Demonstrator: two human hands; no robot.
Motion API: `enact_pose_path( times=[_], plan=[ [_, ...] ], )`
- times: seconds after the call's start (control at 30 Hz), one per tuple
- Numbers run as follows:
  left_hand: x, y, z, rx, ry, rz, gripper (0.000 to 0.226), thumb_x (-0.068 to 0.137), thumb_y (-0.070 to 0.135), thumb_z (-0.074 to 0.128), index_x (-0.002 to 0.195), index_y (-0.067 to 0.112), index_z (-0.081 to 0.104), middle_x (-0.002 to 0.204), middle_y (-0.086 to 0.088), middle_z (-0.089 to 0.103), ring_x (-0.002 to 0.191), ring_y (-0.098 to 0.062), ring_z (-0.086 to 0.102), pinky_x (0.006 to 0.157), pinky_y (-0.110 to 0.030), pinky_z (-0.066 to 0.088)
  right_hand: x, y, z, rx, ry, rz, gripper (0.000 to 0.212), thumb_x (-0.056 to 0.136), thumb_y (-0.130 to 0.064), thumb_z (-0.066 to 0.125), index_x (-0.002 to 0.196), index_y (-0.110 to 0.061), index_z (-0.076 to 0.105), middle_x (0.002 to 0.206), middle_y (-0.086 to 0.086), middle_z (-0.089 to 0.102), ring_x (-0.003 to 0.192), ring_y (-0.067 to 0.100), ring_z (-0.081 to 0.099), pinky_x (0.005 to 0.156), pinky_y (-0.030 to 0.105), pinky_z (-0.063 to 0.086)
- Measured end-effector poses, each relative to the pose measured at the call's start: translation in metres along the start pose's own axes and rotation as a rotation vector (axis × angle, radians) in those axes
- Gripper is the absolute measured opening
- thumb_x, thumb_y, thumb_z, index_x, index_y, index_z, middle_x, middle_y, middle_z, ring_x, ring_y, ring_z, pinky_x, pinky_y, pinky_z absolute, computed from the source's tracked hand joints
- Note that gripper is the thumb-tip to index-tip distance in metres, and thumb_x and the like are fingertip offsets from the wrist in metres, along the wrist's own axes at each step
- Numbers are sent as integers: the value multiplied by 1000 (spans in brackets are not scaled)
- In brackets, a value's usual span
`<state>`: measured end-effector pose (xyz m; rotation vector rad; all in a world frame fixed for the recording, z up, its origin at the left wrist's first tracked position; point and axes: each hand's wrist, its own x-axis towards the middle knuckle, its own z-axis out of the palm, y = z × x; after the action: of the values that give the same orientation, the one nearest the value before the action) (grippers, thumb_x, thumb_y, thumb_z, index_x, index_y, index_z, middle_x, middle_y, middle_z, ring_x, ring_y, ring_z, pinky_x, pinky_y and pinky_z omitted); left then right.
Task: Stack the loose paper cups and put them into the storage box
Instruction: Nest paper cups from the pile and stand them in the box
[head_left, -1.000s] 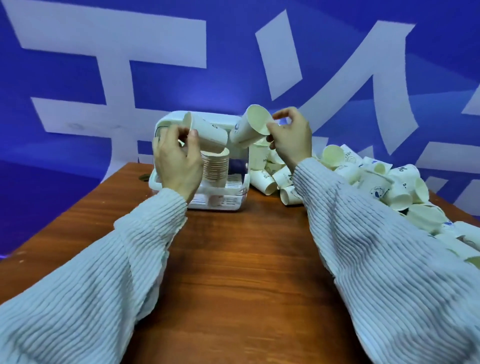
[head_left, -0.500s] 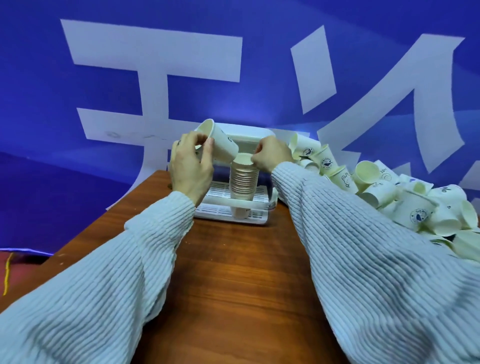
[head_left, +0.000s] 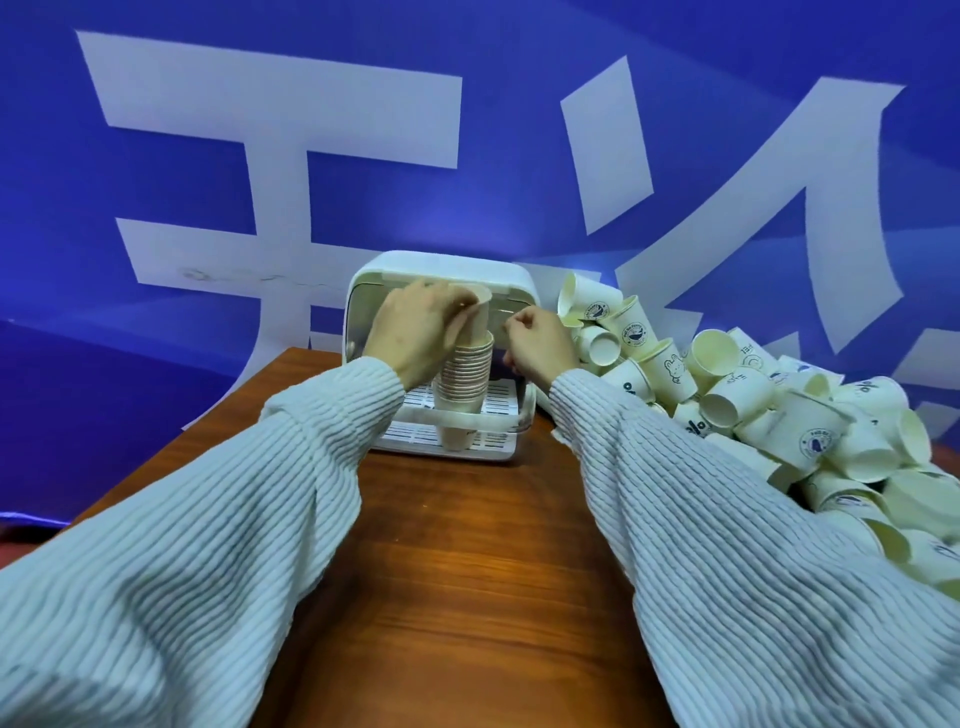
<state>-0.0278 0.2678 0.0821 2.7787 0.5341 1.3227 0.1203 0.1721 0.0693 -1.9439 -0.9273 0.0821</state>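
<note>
Upright inside the storage box (head_left: 442, 270), a tall stack of paper cups (head_left: 464, 395) stands on the slotted white floor, its lower part crossed by the box's low front rail. On top of it sits a top cup (head_left: 479, 317), partly nested and tilted a little to the left, so that it rises well above the rims below. The left hand (head_left: 415, 332) has its grip clamped on that cup, fingers curled round its upper wall near the rim, with the palm against the left side of the stack. The right hand (head_left: 537, 343) is just right of the stack, level with its top, fingers curled in with nothing visibly between them; whether it touches the stack I cannot tell. Both arms come in from the near edge in pale ribbed sleeves (head_left: 727, 519). The box is white with rounded corners and an open front, and it stands at the far end of the brown wooden surface (head_left: 467, 597). Just beside the box on the right begins a large heap of loose cups (head_left: 753, 400), lying on their sides and tumbled over one another, many printed with small dark logos, running along the right edge toward the viewer. Behind everything hangs a blue backdrop (head_left: 493, 156) with large white shapes.
</note>
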Motion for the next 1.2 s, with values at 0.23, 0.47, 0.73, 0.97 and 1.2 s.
enact_pose_path(
  times=[0.23,0.47,0.73,0.97,1.2],
  plan=[
    [-30,-8,28,21,-316,52,54,100,40,52,150,21,46,146,-13,54,140,-32,44,110,-48,41,-11,13,-13,8,48,-17,14,98,-29,52,90,-27,64,66,-2,72,66,13,71,74,40,60],
    [-33,-7,37,-293,-305,-469,124,74,52,84,161,27,0,161,-14,32,145,-33,37,118,-52,34,-16,20,-27,30,66,-23,7,96,-27,57,98,-26,64,81,-7,71,64,10,70,73,42,60],
    [5,9,69,-338,-323,-635,100,76,43,85,150,26,20,135,-10,61,120,-36,59,99,-44,45,-20,39,-45,-47,29,-60,5,91,-36,57,94,-34,61,72,-3,71,76,18,69,75,41,57],
    [30,16,107,-240,-349,-649,97,79,47,83,148,15,24,133,-14,61,120,-37,60,97,-47,49,-16,60,-63,-156,27,-66,25,84,-47,51,103,-38,63,80,-6,72,78,17,71,79,45,59],
    [45,20,122,-229,-373,-676,69,80,47,82,126,12,44,123,-12,63,112,-34,62,93,-45,51,-12,74,-86,-167,38,-20,13,92,-35,56,103,-36,63,73,-5,71,73,14,70,79,39,58]
  ],
)
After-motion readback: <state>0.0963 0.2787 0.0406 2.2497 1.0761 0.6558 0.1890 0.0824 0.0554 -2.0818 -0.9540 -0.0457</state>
